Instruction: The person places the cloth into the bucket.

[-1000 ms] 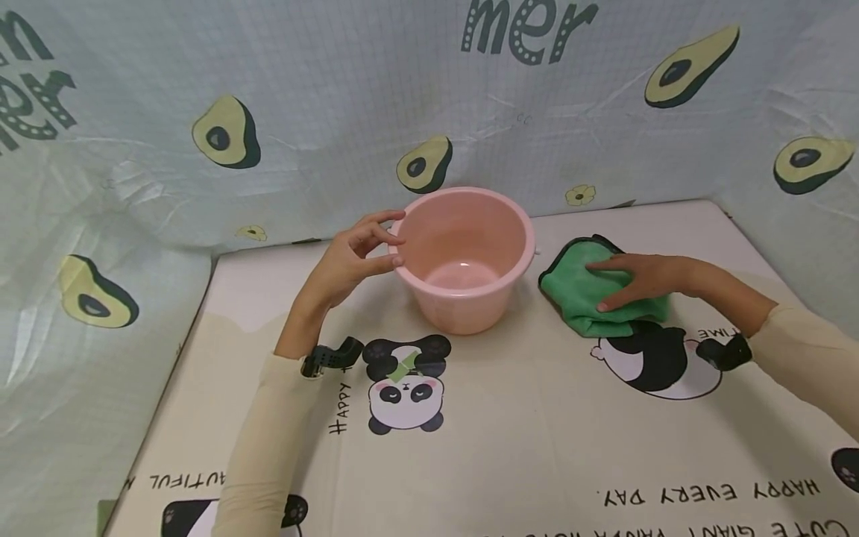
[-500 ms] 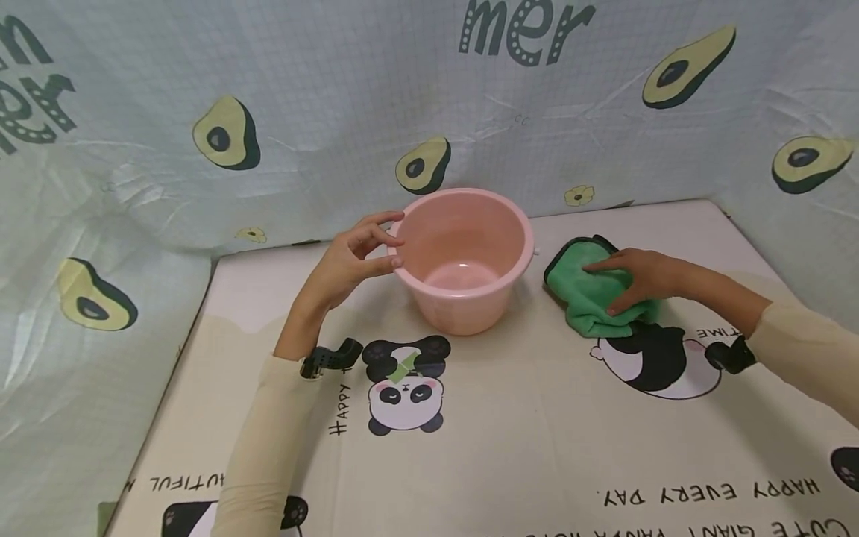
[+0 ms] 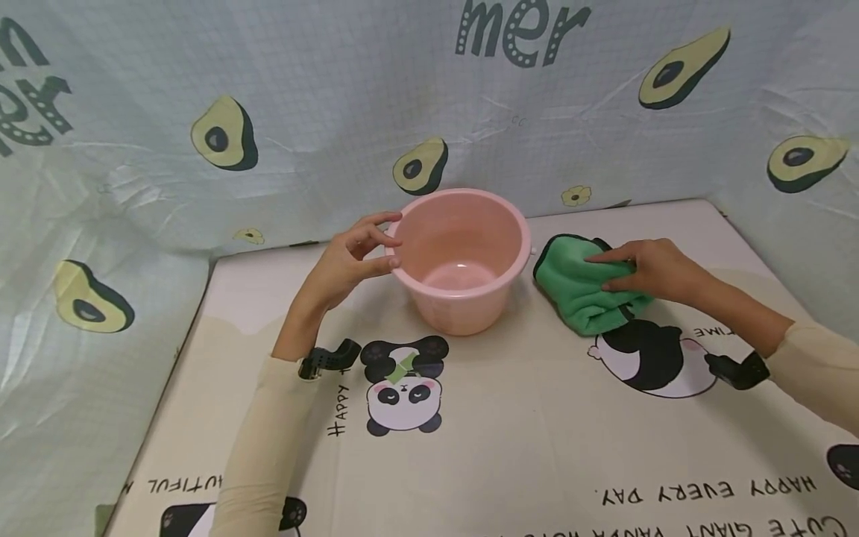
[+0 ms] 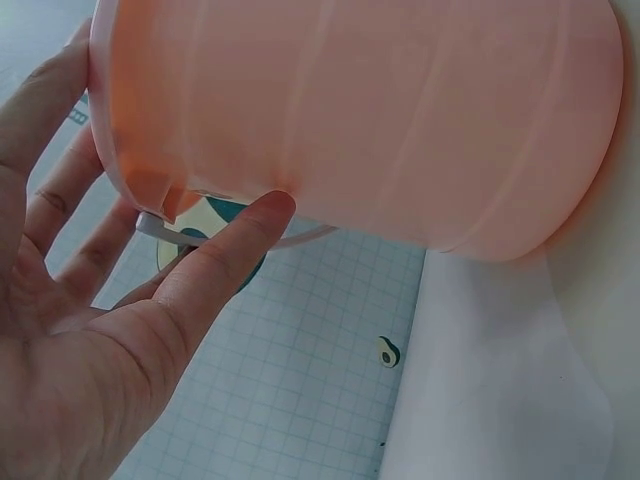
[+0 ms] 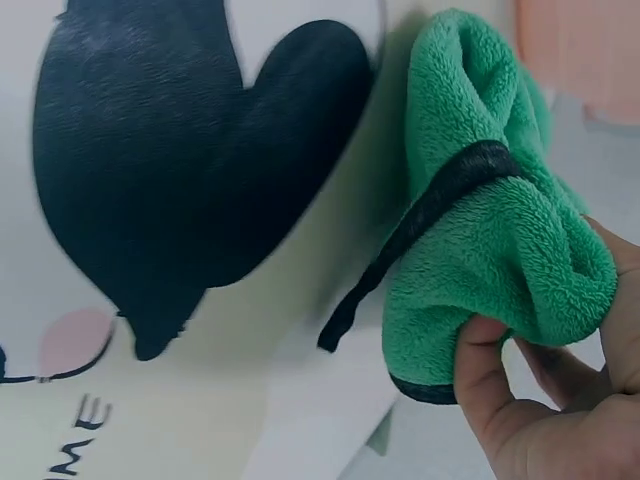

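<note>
A pink plastic bucket (image 3: 463, 246) stands upright near the back wall in the head view. My left hand (image 3: 349, 257) holds its left rim. In the left wrist view the thumb (image 4: 235, 245) lies against the bucket's outer wall while the other fingers reach up to the rim. A crumpled green towel with black edging (image 3: 584, 280) is to the right of the bucket. My right hand (image 3: 661, 272) grips the towel's right side. In the right wrist view the thumb (image 5: 483, 375) presses into the fleecy folds, and parts of the other fingers are hidden behind the cloth.
The table cover (image 3: 510, 432) bears panda prints and lettering. Close behind the bucket hangs a pale wall sheet (image 3: 322, 171) with avocado prints, which also encloses both sides. A thin bucket handle (image 4: 175, 235) shows below the left hand's fingers.
My right hand has drawn its fingers together on the towel and shifted slightly up. The towel is more bunched, its near right part gathered in. My left hand and the bucket stay put.
</note>
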`<state>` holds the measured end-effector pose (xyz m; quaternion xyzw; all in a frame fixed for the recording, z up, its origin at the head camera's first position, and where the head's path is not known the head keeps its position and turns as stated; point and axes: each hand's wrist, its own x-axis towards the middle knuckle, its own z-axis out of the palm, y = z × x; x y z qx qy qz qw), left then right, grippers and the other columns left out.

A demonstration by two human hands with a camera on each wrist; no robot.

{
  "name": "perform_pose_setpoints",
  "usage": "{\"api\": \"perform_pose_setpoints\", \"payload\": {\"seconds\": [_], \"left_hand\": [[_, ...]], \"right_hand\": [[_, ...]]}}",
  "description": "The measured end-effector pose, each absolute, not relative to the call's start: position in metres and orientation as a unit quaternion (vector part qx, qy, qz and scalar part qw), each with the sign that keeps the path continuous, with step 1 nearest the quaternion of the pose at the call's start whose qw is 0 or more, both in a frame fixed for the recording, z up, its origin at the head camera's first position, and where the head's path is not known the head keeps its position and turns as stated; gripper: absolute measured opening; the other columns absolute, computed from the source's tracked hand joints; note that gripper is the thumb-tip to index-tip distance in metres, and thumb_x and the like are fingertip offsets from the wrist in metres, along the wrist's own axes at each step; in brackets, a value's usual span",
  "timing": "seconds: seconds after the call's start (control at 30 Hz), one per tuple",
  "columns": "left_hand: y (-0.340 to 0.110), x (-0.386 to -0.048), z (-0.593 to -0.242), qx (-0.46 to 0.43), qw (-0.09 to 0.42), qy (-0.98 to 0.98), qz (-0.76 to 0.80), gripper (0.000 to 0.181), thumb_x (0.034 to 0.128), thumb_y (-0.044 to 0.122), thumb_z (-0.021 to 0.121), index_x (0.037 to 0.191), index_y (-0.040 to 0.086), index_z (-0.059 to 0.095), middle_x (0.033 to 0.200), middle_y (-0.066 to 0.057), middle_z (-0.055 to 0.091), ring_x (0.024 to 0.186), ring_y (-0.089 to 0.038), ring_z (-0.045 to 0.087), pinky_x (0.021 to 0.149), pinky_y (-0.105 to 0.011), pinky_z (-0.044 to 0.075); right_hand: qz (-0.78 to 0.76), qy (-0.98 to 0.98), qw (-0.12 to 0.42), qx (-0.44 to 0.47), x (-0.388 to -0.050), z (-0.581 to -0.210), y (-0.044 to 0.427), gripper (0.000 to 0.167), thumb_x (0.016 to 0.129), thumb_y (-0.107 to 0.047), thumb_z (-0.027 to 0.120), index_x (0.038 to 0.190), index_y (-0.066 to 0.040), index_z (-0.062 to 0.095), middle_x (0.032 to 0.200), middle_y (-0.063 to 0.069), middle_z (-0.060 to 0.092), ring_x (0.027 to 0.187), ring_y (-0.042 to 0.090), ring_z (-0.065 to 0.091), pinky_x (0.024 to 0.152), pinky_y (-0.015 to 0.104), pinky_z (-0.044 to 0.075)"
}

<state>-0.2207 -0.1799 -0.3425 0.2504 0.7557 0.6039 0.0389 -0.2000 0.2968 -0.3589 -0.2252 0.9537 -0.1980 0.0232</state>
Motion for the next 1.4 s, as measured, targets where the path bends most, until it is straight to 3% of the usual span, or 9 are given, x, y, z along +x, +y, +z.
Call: {"api": "perform_pose_setpoints", "payload": {"seconds": [0.17, 0.33, 0.6, 0.83, 1.03, 1.13, 1.27, 1.4], "left_hand": [[-0.18, -0.22, -0.343, 0.25, 0.039, 0.755, 0.605, 0.032, 0.0876, 0.004, 0.078, 0.112, -0.012, 0.066, 0.153, -0.004, 0.046, 0.143, -0.029, 0.043, 0.099, -0.027, 0.053], [-0.18, -0.22, -0.344, 0.245, 0.042, 0.754, 0.608, 0.032, 0.0876, 0.006, 0.079, 0.113, -0.01, 0.067, 0.153, -0.004, 0.046, 0.143, -0.029, 0.042, 0.096, -0.028, 0.055], [-0.178, -0.218, -0.343, 0.233, 0.061, 0.732, 0.638, 0.033, 0.0886, 0.002, 0.077, 0.114, -0.013, 0.064, 0.155, -0.004, 0.044, 0.144, -0.031, 0.041, 0.091, -0.03, 0.059], [-0.178, -0.217, -0.344, 0.232, 0.063, 0.725, 0.646, 0.033, 0.0889, 0.0, 0.075, 0.115, -0.016, 0.061, 0.154, -0.005, 0.044, 0.145, -0.03, 0.041, 0.09, -0.03, 0.059], [-0.178, -0.218, -0.345, 0.229, 0.065, 0.722, 0.649, 0.032, 0.0894, 0.0, 0.074, 0.115, -0.015, 0.062, 0.155, -0.006, 0.043, 0.146, -0.031, 0.039, 0.091, -0.031, 0.059], [-0.178, -0.218, -0.344, 0.228, 0.064, 0.726, 0.645, 0.032, 0.0894, 0.0, 0.074, 0.115, -0.015, 0.062, 0.155, -0.005, 0.044, 0.146, -0.03, 0.039, 0.091, -0.031, 0.059], [-0.177, -0.217, -0.344, 0.228, 0.063, 0.726, 0.646, 0.034, 0.0891, -0.001, 0.074, 0.116, -0.016, 0.061, 0.155, -0.004, 0.044, 0.145, -0.029, 0.04, 0.091, -0.031, 0.059], [-0.177, -0.218, -0.345, 0.227, 0.065, 0.722, 0.65, 0.034, 0.0889, -0.001, 0.074, 0.116, -0.017, 0.06, 0.155, -0.006, 0.043, 0.145, -0.03, 0.04, 0.091, -0.032, 0.059]], "right_hand": [[-0.2, 0.95, -0.045, -0.236, -0.198, -0.351, 0.292, 0.045, 0.078, -0.012, 0.088, 0.122, -0.011, 0.075, 0.108, 0.013, 0.075, 0.07, 0.009, 0.053, 0.055, 0.024, 0.041], [-0.2, 0.953, -0.067, -0.218, -0.195, -0.345, 0.289, 0.043, 0.078, -0.011, 0.089, 0.119, -0.014, 0.077, 0.113, 0.014, 0.074, 0.097, 0.025, 0.069, 0.068, 0.024, 0.051], [-0.204, 0.955, -0.084, -0.199, -0.191, -0.331, 0.29, 0.045, 0.079, -0.014, 0.089, 0.122, -0.016, 0.076, 0.117, 0.013, 0.074, 0.104, 0.029, 0.068, 0.072, 0.023, 0.049], [-0.222, 0.954, -0.1, -0.173, -0.185, -0.321, 0.29, 0.053, 0.082, -0.022, 0.087, 0.132, -0.018, 0.07, 0.116, 0.017, 0.073, 0.076, 0.014, 0.051, 0.053, 0.025, 0.037], [-0.241, 0.941, -0.132, -0.2, -0.18, -0.317, 0.29, 0.056, 0.085, -0.015, 0.083, 0.138, -0.023, 0.066, 0.115, 0.015, 0.074, 0.053, 0.007, 0.033, 0.045, 0.025, 0.028], [-0.256, 0.931, -0.144, -0.218, -0.18, -0.315, 0.29, 0.053, 0.086, -0.008, 0.081, 0.135, -0.021, 0.068, 0.115, 0.014, 0.074, 0.053, -0.001, 0.036, 0.044, 0.023, 0.028], [-0.264, 0.925, -0.155, -0.224, -0.179, -0.312, 0.29, 0.049, 0.086, -0.005, 0.08, 0.132, -0.018, 0.071, 0.125, 0.017, 0.069, 0.077, -0.014, 0.05, 0.05, 0.017, 0.033], [-0.255, 0.927, -0.164, -0.219, -0.179, -0.311, 0.29, 0.049, 0.085, -0.008, 0.082, 0.131, -0.018, 0.071, 0.122, 0.018, 0.07, 0.056, -0.003, 0.039, 0.046, 0.021, 0.029]]}}
